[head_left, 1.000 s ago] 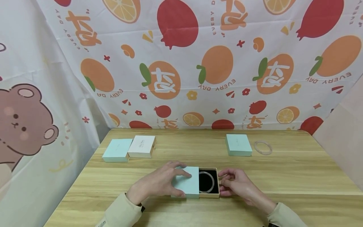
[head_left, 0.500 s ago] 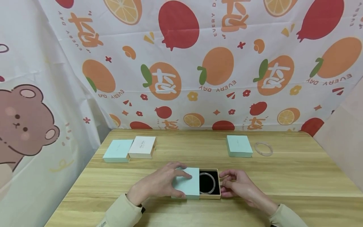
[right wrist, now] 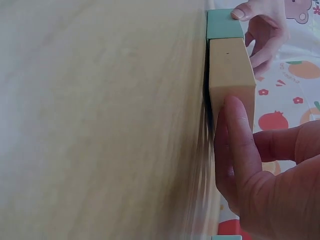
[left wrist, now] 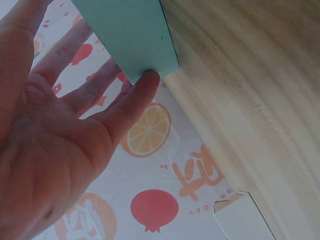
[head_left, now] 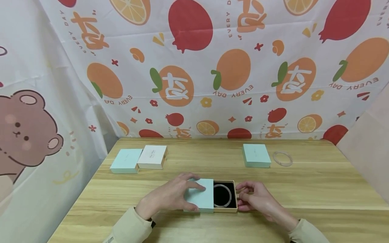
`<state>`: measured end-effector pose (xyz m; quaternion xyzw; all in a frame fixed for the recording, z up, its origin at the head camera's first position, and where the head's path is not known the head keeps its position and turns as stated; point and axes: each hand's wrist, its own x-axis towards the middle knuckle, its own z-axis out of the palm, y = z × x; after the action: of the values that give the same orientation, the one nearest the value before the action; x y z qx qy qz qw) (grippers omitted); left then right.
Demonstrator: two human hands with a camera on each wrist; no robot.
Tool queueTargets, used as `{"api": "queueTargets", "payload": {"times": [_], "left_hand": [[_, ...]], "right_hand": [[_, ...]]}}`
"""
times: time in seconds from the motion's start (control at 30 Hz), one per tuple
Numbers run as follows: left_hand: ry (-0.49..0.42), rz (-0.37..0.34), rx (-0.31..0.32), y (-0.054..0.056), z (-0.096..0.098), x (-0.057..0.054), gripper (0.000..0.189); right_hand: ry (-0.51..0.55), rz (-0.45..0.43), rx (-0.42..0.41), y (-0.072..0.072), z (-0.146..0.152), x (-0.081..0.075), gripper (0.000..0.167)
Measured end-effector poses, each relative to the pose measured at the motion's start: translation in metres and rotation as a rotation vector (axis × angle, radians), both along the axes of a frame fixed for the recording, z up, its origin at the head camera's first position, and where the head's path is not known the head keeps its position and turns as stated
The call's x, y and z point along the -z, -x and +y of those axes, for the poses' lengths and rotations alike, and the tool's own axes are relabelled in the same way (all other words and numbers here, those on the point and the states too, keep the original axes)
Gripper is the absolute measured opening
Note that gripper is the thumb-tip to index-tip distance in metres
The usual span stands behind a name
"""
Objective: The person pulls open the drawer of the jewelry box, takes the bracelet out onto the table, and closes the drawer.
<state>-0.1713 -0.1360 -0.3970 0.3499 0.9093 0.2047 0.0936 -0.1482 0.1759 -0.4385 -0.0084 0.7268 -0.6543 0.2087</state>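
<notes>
A bracelet box with a mint sleeve [head_left: 199,195] lies at the middle of the table, its black-lined tray [head_left: 225,210] standing out on the right. Inside the tray shows a pale, translucent bangle [head_left: 230,197]; its left edge is hidden under the sleeve. My left hand [head_left: 171,194] grips the sleeve, thumb on the near side and fingers over the top and far side. In the left wrist view its thumb [left wrist: 147,82] presses the mint side. My right hand [head_left: 255,200] is at the tray's right end, with a fingertip [right wrist: 234,107] against the tan end wall.
At the back left, a mint box [head_left: 126,160] sits beside a white box [head_left: 153,156]. Another mint box [head_left: 256,155] stands at the back right, with a loose clear bangle [head_left: 282,158] to its right. A fruit-print cloth [head_left: 200,81] hangs behind the table [head_left: 319,182].
The tray has slid slightly to the right out of the sleeve, so more of the bangle shows. My right hand has shifted a little right with it; my left hand keeps its place.
</notes>
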Motion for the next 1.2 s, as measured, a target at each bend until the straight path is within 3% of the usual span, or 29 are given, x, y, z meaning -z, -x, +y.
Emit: {"api": "queueTargets", "payload": {"times": [1.2], "left_hand": [[-0.008, -0.022, -0.002, 0.001, 0.001, -0.001, 0.053]], "right_hand": [[-0.008, -0.006, 0.014, 0.0, 0.011, 0.001, 0.026]]}}
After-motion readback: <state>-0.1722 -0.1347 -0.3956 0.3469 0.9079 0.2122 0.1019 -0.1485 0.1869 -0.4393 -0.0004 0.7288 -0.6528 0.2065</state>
